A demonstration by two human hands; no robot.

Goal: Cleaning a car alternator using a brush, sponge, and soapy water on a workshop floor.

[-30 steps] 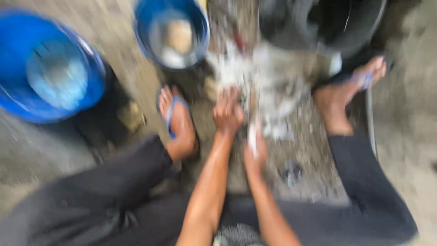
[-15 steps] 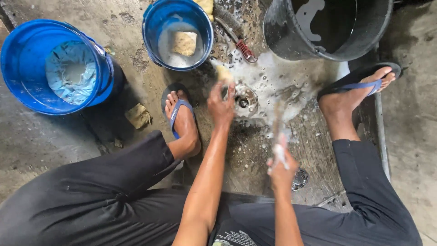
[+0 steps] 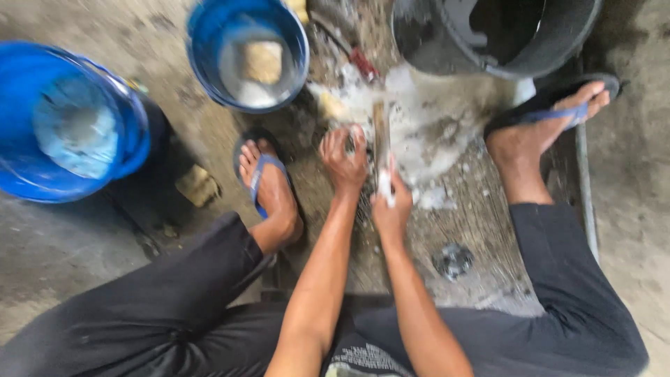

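Two hands work on the wet, soapy floor between the sandalled feet. Left hand point(image 3: 343, 155) is curled around a small dark part point(image 3: 351, 142); right hand point(image 3: 391, 202) is clenched on a brush handle point(image 3: 381, 139). Part likely hard and slippery; grip needs its edges. Half a second earlier, the right hand was drawn back nearer the body.

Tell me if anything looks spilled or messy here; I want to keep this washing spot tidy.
White suds are spread over the wet ground in front of the black tub, around both hands. The right hand holds a long brush-like tool; the left hand presses something small, too blurred to identify.
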